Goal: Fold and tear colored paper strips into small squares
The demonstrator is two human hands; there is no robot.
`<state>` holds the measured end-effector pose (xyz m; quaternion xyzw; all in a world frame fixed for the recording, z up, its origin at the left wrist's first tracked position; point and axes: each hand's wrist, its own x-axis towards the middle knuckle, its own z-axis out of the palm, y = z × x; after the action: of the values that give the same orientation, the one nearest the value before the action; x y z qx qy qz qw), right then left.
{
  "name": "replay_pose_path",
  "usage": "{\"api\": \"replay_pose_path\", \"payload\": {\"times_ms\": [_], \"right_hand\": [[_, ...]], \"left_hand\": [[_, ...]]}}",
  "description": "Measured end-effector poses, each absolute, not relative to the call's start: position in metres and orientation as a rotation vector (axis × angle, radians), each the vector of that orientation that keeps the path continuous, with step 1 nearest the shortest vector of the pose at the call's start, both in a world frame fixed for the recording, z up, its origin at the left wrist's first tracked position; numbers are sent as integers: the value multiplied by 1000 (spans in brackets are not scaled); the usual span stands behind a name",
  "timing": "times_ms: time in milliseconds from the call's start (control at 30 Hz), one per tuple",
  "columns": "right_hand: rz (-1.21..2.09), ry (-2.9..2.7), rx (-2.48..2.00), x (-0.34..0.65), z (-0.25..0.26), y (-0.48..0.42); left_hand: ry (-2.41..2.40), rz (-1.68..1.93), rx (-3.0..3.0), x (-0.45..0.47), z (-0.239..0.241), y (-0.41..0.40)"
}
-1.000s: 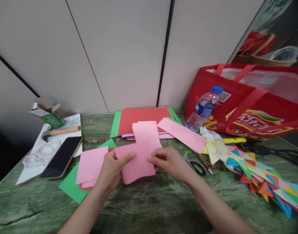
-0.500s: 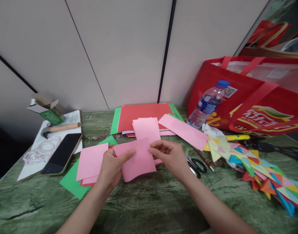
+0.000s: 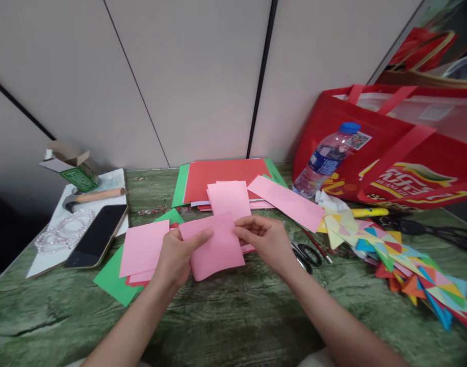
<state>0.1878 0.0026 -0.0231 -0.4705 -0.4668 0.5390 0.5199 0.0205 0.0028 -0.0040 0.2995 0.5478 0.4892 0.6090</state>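
A pink paper square (image 3: 215,248) is held just above the green marbled table (image 3: 233,316) by both hands. My left hand (image 3: 177,257) grips its left edge with the thumb on top. Pinching the upper right edge is my right hand (image 3: 264,239), fingers curled. Beside my left hand lies a small pile of pink squares (image 3: 144,250) on green and red paper. Further pink sheets (image 3: 229,199) lie just behind the held square, and a long pink strip (image 3: 287,203) lies to the right.
Red and green sheets (image 3: 226,178) lie stacked at the wall. Scissors (image 3: 306,255) sit right of my right hand. Folded coloured paper pieces (image 3: 405,270), a water bottle (image 3: 325,160) and a red bag (image 3: 401,153) are at the right. A phone (image 3: 98,235), beads and hammer are left.
Both hands kept their hold on the pink square. The right hand has shifted slightly up along its upper right edge. The view has drifted a little.
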Motion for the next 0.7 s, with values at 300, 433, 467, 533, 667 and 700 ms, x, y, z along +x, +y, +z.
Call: {"api": "replay_pose_path", "payload": {"times_ms": [300,433,467,533,667,700], "right_hand": [[1432,-1366,-1097,198,-25,4],[1383,-1393,-1151,197,-28,4],[1380,-1378,-1163,197,-29,5],[1395,-1323,-1190,198,-29,5],[1459,-1194,-1227,201,-30,8],[1471,-1180,-1229,202,-31,8]], "left_hand": [[1210,1080,651,17,-9,6],[1185,1054,669,16,-11,8],[1180,1035,672,16,-11,9],[1159,990,686,15,-11,9],[1097,873,741,14,-12,9],[1087,848,749,14,-12,9]]}}
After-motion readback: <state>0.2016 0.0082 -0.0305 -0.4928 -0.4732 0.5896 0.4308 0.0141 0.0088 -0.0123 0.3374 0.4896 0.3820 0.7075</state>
